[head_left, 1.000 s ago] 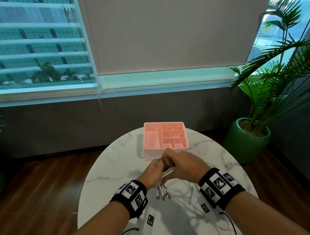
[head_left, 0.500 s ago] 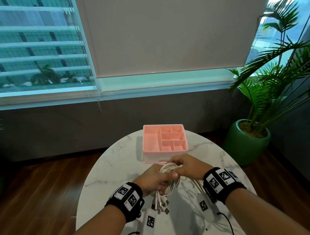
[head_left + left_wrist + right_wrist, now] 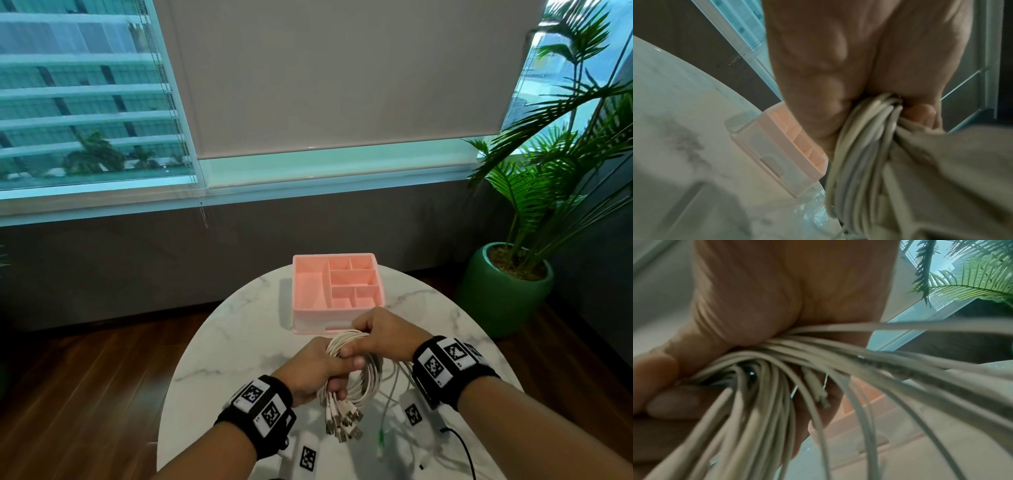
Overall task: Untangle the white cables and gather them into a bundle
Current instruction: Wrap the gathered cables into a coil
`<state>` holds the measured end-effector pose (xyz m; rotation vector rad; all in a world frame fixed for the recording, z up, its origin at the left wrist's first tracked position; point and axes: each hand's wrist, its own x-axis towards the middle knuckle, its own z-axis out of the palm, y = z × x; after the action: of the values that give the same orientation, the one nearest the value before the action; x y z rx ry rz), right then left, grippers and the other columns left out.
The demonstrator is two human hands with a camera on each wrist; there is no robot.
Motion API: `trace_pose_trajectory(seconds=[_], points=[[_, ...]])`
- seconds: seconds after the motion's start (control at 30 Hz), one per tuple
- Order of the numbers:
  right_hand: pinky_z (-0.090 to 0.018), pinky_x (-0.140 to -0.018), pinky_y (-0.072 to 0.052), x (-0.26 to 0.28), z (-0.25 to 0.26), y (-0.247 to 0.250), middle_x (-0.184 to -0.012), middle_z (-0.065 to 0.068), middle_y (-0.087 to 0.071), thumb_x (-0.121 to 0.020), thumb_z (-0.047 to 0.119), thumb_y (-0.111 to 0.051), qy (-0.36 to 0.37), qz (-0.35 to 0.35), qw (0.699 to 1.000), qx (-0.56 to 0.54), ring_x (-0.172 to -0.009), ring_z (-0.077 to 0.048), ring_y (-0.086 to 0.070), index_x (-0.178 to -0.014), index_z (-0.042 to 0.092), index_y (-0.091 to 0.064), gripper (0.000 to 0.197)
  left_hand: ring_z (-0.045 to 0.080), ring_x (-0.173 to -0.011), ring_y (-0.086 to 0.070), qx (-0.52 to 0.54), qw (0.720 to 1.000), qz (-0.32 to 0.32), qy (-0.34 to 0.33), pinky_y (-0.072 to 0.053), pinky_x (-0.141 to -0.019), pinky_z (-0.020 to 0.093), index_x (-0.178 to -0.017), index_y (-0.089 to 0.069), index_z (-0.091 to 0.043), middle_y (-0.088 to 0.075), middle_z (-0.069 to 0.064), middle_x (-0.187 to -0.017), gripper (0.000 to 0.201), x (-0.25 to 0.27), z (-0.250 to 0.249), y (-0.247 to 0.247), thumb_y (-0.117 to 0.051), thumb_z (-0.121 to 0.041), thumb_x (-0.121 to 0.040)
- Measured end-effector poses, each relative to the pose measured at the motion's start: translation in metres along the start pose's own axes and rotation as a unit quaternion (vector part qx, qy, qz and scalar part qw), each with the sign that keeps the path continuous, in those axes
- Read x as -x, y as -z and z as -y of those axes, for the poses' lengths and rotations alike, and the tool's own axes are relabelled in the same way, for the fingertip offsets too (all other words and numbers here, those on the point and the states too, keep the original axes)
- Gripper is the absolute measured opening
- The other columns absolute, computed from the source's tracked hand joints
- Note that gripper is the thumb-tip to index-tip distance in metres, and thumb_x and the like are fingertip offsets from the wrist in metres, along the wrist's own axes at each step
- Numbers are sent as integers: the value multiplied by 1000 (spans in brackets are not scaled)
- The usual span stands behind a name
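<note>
Both hands lower now, left hand (image 3: 313,368) and right hand (image 3: 380,334) curled tight round looped white cables (image 3: 356,371), left wrist view shows pink plastic box's (image 3: 777,147) side.

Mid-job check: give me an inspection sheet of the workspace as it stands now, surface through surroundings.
Surface: round white marble table, grey veining.
Job's things: white cables gathered in loops between both hands, USB plugs hanging below.
Clutter: pink organizer with bare compartments behind the hands; white tags with black markers near the table's front edge.
Grippers: left hand grips the bundle; right hand grips the loops from above.
Cables: several strands still trail loose to the right; a thin black wire lies at right.
Surroundings: window with roller blind; potted palm on wooden floor.
</note>
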<state>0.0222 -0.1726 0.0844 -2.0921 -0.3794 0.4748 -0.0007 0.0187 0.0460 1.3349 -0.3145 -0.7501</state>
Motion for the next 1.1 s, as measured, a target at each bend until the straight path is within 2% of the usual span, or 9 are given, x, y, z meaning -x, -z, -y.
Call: trace_pose_trajectory(seconds=[0.17, 0.2, 0.3, 0.4, 0.57, 0.8, 0.9, 1.0, 1.1], points=[[-40, -82, -55, -1, -7, -7, -91, -7, -73, -72, 47, -80, 25, -27, 999, -31, -84, -23, -68, -96, 22, -74, 35, 10, -42, -35, -23, 1000, -15, 2, -48, -50, 30, -98, -66, -8, -41, -1, -56, 10, 2, -9, 8, -70, -11, -90], [-41, -81, -56, 0, -11, -8, -93, -10, -73, -72, 45, -81, 18, -30, 998, -48, -84, -25, -69, -99, 18, -72, 40, 11, -43, -33, -17, 1000, -24, 4, -46, -50, 29, -93, -69, -11, -37, -2, -55, 2, 3, -12, 10, -69, -11, -92], [-40, -71, -59, 6, -23, -13, -87, -11, -74, -78, 25, -83, -10, 3, 998, -62, -75, -32, -70, -100, 12, -69, 30, 12, -43, -29, 8, 998, -63, 8, -41, -49, 29, -76, -74, -20, -30, -2, -55, 24, 6, -10, 21, -64, -14, -98], [-36, -69, -56, 8, -30, -6, -69, -2, -69, -87, 19, -75, -44, 21, 999, 13, -60, -16, -63, -88, 17, -69, 6, 13, -45, -29, -8, 997, -65, 32, -41, -49, 29, -74, -69, -22, -26, 0, -59, 27, 7, -6, 26, -63, -19, -100], [-24, -61, -46, 3, -23, 23, -63, 8, -61, -82, 32, -80, -55, -22, 994, 88, -57, -7, -54, -79, 22, -70, 14, 12, -44, -29, -51, 995, -50, 75, -42, -47, 28, -83, -48, -16, -26, -1, -57, 23, 7, -4, 20, -60, -21, -102], [-27, -67, -44, -11, -8, 42, -61, 10, -58, -74, 36, -85, -37, -23, 989, 144, -59, -4, -51, -71, 22, -68, 22, 14, -42, -31, -100, 990, -9, 101, -42, -48, 29, -61, -52, -24, -31, 0, -53, 38, 6, -7, 10, -63, -23, -97], [-27, -67, -44, -13, -8, 42, -63, 8, -59, -77, 37, -83, -32, -43, 989, 139, -59, -5, -51, -76, 17, -70, 25, 12, -41, -30, -76, 994, -4, 80, -42, -47, 28, -68, -49, -21, -29, -1, -54, 30, 8, -16, 6, -66, -28, -92], [-27, -70, -49, -12, -23, 30, -72, 7, -68, -88, 38, -72, -7, -55, 989, 140, -65, -5, -60, -80, 23, -70, 17, 11, -39, -29, -6, 999, -2, 42, -40, -47, 26, -66, -48, -21, -25, -2, -53, 32, 9, -28, 8, -65, -27, -93], [-26, -56, -46, -8, -32, 10, -62, 6, -63, -97, 31, -60, -4, -83, 993, 89, -51, -4, -53, -87, 16, -69, 20, 11, -38, -27, 33, 999, -11, 10, -36, -48, 26, -59, -50, -23, -26, -2, -52, 40, 9, -34, 11, -60, -23, -98]])
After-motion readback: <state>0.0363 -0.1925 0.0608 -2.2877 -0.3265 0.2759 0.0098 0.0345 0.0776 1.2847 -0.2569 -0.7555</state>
